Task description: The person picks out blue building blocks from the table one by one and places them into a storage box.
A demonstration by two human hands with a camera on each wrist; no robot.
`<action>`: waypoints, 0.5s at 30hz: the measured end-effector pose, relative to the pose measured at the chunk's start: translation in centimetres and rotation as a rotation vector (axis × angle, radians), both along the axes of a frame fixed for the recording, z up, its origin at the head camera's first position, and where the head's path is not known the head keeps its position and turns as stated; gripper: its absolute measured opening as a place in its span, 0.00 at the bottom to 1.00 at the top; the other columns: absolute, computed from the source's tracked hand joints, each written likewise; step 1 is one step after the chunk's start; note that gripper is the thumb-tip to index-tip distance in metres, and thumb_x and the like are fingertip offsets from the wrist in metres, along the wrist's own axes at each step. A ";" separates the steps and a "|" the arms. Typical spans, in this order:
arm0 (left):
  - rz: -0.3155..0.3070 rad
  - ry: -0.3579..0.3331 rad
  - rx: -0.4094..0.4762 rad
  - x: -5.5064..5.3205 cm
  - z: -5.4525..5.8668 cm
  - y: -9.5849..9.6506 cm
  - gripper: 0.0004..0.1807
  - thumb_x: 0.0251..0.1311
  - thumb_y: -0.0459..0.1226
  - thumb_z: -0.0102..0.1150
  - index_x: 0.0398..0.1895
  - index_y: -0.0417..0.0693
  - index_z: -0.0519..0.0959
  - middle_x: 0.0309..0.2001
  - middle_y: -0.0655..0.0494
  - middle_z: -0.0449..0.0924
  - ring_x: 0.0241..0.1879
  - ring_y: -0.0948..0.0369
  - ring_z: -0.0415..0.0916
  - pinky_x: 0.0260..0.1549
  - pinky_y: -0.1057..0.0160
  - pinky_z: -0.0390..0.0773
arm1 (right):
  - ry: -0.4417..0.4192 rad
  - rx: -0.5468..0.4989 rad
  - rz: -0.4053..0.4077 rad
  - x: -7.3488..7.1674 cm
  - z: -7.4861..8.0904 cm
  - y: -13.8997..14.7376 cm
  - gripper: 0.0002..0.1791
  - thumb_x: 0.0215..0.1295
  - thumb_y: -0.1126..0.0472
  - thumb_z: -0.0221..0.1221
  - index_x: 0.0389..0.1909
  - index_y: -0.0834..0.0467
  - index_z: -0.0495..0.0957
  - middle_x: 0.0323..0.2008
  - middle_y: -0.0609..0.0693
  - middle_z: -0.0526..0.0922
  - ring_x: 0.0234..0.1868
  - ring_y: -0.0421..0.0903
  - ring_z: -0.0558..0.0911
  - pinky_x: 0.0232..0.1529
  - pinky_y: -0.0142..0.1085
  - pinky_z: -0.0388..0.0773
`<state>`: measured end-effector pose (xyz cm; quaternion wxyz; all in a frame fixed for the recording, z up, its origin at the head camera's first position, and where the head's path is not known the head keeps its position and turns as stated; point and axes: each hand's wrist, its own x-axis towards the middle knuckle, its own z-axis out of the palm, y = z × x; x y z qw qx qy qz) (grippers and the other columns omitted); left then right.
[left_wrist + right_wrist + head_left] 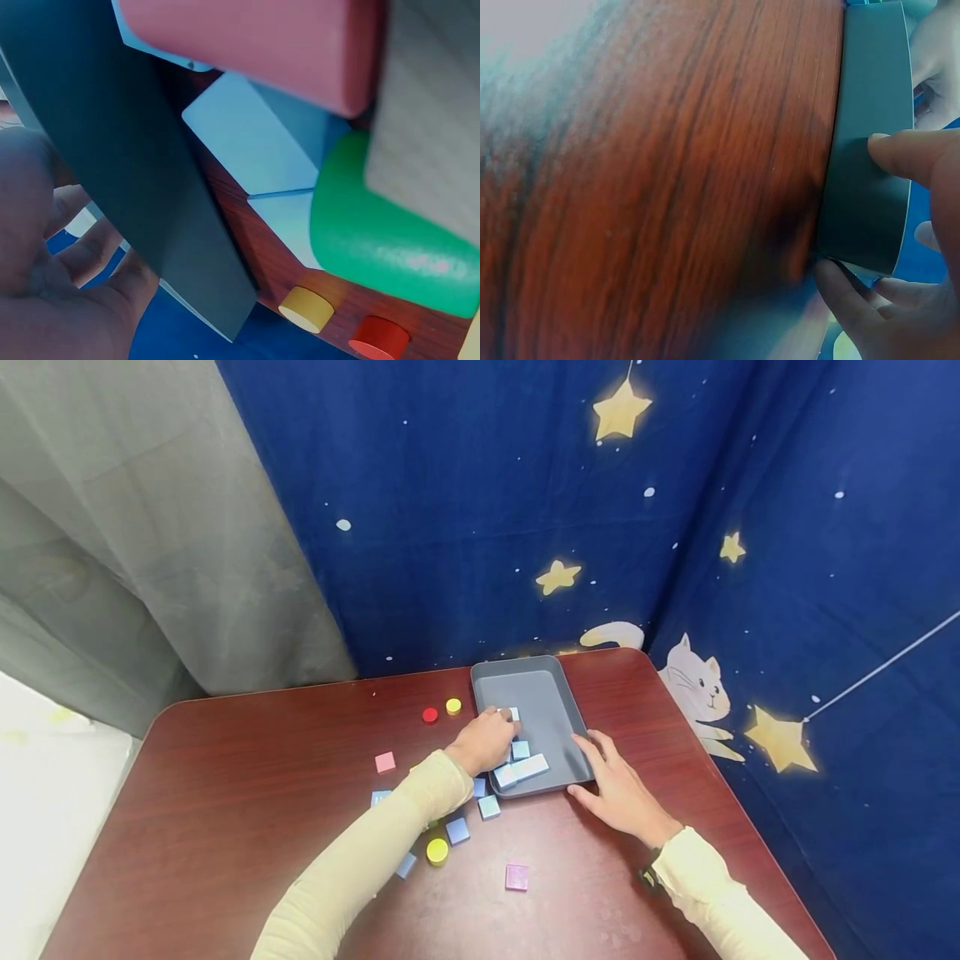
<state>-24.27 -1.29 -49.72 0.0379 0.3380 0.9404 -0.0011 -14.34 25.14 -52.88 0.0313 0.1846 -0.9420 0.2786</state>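
A grey tray (536, 693) lies near the table's far edge with several light-blue and white blocks (531, 767) in its near left part. My left hand (486, 742) reaches over its left wall, fingers bent down around a whitish block (514, 714). In the left wrist view the left hand (67, 300) is past the tray wall (127, 150), with a bit of white block (81, 223) by its fingers. My right hand (618, 789) touches the tray's near right corner. In the right wrist view its thumb (900, 154) rests on the outer wall and other fingers lie around the corner.
Left of the tray lie a red disc (430, 716), a yellow disc (453, 706) and a pink block (385, 762). Nearer are blue blocks (457, 832), another yellow disc (437, 852) and a purple block (517, 877). A green piece (390, 232) shows beside the left wrist.
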 end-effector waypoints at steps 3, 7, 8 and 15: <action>0.002 -0.002 -0.011 0.0 0.0 0.1 0.17 0.78 0.33 0.60 0.64 0.49 0.87 0.60 0.45 0.84 0.55 0.50 0.80 0.56 0.54 0.87 | 0.003 -0.005 0.003 0.0 -0.1 0.0 0.48 0.69 0.55 0.75 0.85 0.57 0.62 0.79 0.66 0.60 0.65 0.67 0.79 0.65 0.64 0.80; -0.004 0.004 -0.012 0.1 0.1 -0.1 0.17 0.79 0.31 0.60 0.64 0.49 0.88 0.59 0.45 0.84 0.55 0.50 0.81 0.55 0.55 0.87 | -0.006 -0.012 0.005 0.0 0.0 -0.1 0.48 0.69 0.56 0.75 0.85 0.57 0.62 0.79 0.66 0.60 0.65 0.67 0.79 0.64 0.65 0.80; -0.007 0.007 -0.011 0.1 0.1 -0.1 0.17 0.78 0.31 0.60 0.64 0.49 0.88 0.59 0.46 0.84 0.55 0.51 0.81 0.55 0.56 0.86 | -0.011 -0.014 0.004 0.0 0.0 -0.2 0.48 0.69 0.56 0.75 0.85 0.57 0.62 0.79 0.66 0.60 0.66 0.67 0.79 0.64 0.65 0.80; -0.024 0.029 0.010 0.5 0.4 -0.8 0.17 0.78 0.33 0.59 0.64 0.48 0.88 0.60 0.46 0.85 0.55 0.51 0.80 0.56 0.55 0.86 | -0.013 -0.015 0.004 0.0 -0.1 -0.2 0.48 0.69 0.56 0.75 0.84 0.58 0.62 0.79 0.65 0.60 0.66 0.67 0.79 0.64 0.65 0.80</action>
